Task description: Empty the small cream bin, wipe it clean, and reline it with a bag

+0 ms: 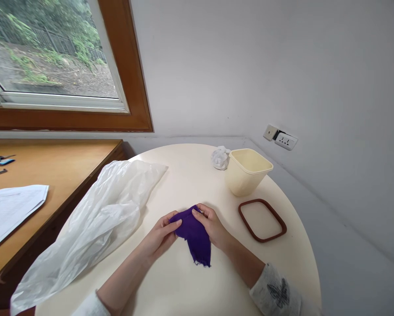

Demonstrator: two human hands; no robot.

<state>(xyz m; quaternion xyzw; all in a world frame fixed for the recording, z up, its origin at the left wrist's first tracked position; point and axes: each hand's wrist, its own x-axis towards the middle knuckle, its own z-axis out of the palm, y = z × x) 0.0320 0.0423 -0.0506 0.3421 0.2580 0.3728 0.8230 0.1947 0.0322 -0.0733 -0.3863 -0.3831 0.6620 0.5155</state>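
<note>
Between my two hands a purple cloth [197, 239] with a frayed lower edge is held just over the cream round table [180, 175]. My left hand [164, 232] pinches its left end, thumb on top. At the upper right, my right hand [212, 224] grips the cloth, thumb in front and fingers behind. The cloth's loose part hangs down below the hands. To the right of my right hand, a brown rounded-square ring frame [284, 226] lies flat on the table. Behind it stands a cream plastic bin [245, 182], its top open.
A large white plastic bag [108, 210] spreads over the table's left side. A crumpled white bag [220, 158] sits beside the bin. On the left, a wooden desk [72, 153] carries papers [12, 206] and small tools. A wall socket [285, 140] is at right.
</note>
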